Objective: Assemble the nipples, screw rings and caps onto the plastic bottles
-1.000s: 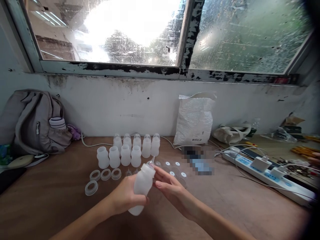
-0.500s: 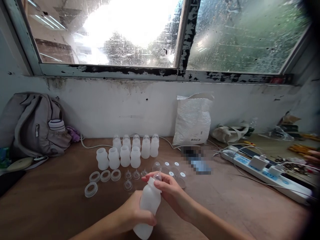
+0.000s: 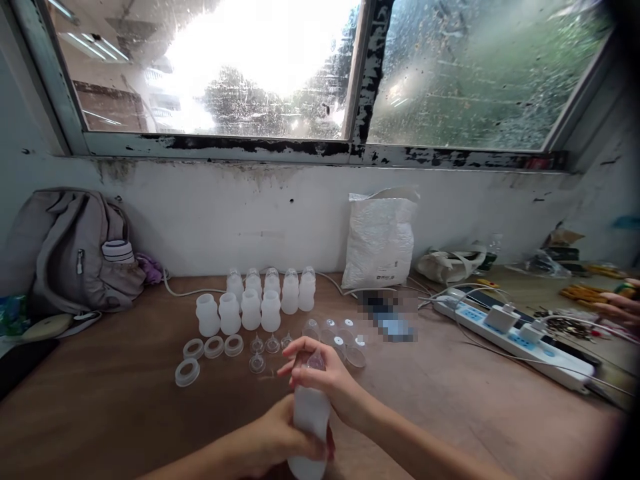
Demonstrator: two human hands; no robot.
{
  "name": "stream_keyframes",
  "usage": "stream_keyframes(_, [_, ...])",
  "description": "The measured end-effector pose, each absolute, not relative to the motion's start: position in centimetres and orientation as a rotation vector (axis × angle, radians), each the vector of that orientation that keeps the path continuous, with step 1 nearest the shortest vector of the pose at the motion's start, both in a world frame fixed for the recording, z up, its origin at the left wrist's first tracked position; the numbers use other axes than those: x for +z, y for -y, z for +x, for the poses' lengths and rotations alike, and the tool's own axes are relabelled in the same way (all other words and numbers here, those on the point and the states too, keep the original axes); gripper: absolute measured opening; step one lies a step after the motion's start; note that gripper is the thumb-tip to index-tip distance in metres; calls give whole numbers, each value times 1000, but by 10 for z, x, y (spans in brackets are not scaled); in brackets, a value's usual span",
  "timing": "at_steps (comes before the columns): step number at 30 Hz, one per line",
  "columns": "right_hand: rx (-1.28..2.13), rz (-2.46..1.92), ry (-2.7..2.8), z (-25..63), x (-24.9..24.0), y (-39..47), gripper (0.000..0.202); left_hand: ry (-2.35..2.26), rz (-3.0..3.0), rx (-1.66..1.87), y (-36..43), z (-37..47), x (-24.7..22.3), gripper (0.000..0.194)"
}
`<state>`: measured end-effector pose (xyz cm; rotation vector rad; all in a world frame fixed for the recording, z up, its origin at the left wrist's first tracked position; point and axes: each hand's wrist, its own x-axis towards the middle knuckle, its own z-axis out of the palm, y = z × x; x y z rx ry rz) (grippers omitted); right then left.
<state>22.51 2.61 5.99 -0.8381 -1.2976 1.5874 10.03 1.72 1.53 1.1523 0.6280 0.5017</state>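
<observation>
My left hand (image 3: 287,433) is wrapped round the body of a frosted white baby bottle (image 3: 311,413), held nearly upright above the table's front. At its top my right hand (image 3: 327,380) curls thumb and fingers round the collar, which they mostly hide. A clear teat (image 3: 316,360) pokes up between those fingers. Just beyond lie several loose clear teats (image 3: 257,362) and, to the left, several translucent collar rings (image 3: 187,373). Clear dome caps (image 3: 356,357) lie to the right, some with white discs by them. Open bottles (image 3: 209,315) stand in front of capped bottles (image 3: 290,293).
A backpack (image 3: 75,253) leans at the back left. A white padded bag (image 3: 380,240) stands against the wall, with a blurred-out flat object (image 3: 395,323) before it. A power strip (image 3: 520,343) with cables runs along the right. Another person's hand (image 3: 620,303) shows at the right edge.
The bottle has turned from tilted to nearly upright and shifted slightly right. My right hand has moved over its top, its fingers now curled round the collar. The camera view has shifted slightly.
</observation>
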Motion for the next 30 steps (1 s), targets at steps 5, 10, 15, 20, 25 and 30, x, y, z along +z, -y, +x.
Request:
stream_keyframes(5, [1202, -833, 1498, 212, 72, -33, 20, -738, 1581, 848, -37, 99, 24, 13])
stream_keyframes(10, [1006, -770, 1447, 199, 85, -48, 22, -956, 1790, 1053, -48, 88, 40, 22])
stream_keyframes(15, [762, -775, 1365, 190, 89, -61, 20, -1268, 2032, 1135, -63, 89, 57, 54])
stream_keyframes(20, [525, -935, 1250, 189, 92, -74, 19, -1456, 2086, 1222, -79, 102, 69, 34])
stream_keyframes(25, [495, -1060, 1482, 203, 99, -80, 34, -1435, 2059, 1267, -89, 107, 77, 27])
stream_keyframes(30, [470, -1207, 1623, 222, 95, -86, 28, -1380, 2105, 1248, -92, 97, 71, 61])
